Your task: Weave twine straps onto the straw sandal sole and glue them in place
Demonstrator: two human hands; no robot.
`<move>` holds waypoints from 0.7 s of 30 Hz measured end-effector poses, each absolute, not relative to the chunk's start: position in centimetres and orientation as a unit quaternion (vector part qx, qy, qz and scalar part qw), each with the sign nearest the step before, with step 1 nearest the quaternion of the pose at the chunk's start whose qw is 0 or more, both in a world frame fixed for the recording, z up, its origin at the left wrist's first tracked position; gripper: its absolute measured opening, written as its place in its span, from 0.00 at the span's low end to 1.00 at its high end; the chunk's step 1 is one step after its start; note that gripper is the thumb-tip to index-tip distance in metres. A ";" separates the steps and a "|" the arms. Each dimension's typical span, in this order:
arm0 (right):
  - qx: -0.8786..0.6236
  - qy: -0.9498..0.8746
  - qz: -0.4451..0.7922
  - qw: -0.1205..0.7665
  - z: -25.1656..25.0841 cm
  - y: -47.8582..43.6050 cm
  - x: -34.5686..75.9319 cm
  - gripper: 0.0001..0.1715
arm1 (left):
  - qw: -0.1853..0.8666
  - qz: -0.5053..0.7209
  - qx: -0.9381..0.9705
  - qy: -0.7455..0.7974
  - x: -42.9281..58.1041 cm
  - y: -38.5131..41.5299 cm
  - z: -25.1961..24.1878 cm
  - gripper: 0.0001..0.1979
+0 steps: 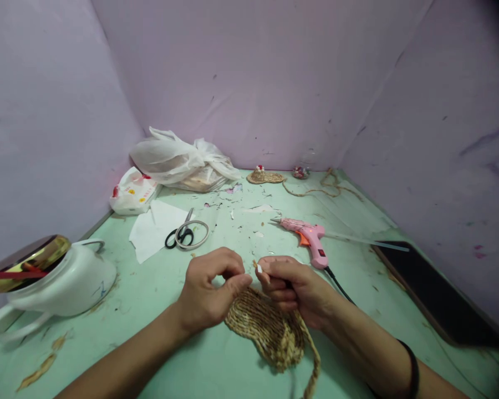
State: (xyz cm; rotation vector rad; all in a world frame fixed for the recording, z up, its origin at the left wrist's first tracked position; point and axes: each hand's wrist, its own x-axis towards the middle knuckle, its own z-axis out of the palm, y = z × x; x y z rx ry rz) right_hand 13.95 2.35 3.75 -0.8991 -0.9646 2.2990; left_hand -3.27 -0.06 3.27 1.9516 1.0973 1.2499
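A woven straw-rope sole [266, 327] lies on the table below both hands, with a loose rope tail [315, 360] running down from its right side. My left hand [216, 288] is closed above the sole's upper left edge, thumb against curled fingers; whatever is between them is hidden. My right hand [295, 285] pinches a small white piece [259, 269] with a tan bit beside it, just above the sole. The two hands are slightly apart. To the right of my right hand rests a pink glue gun [311, 235], a glue stick [366, 241] extending from its back.
Left are a white teapot-shaped pot [66, 277], black-handled scissors [181, 235], a ring [207, 235] and white paper [149, 230]. Behind stand a plastic bag [183, 158], a small box [135, 194] and another woven sole [265, 177]. A dark flat object [432, 293] lies right.
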 end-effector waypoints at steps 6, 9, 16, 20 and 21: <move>-0.447 -0.584 0.605 0.306 3.5 1.6 13.2 0.12 | 0.620 0.410 0.449 0.495 -2.2 -0.3 3.6 0.15; -0.481 -0.686 0.435 0.331 3.4 1.2 13.1 0.13 | 0.654 0.408 0.379 0.512 -2.0 -0.4 3.7 0.14; -0.465 -0.762 0.320 0.317 2.8 0.6 12.9 0.14 | 0.651 0.434 0.316 0.537 -1.4 -0.5 3.8 0.08; -0.465 -0.757 0.319 0.329 2.6 0.4 12.7 0.14 | 0.673 0.431 0.302 0.519 -1.2 -0.6 3.6 0.08; -0.467 -0.751 0.327 0.333 2.6 0.4 12.7 0.14 | 0.676 0.430 0.301 0.516 -1.2 -0.5 3.5 0.09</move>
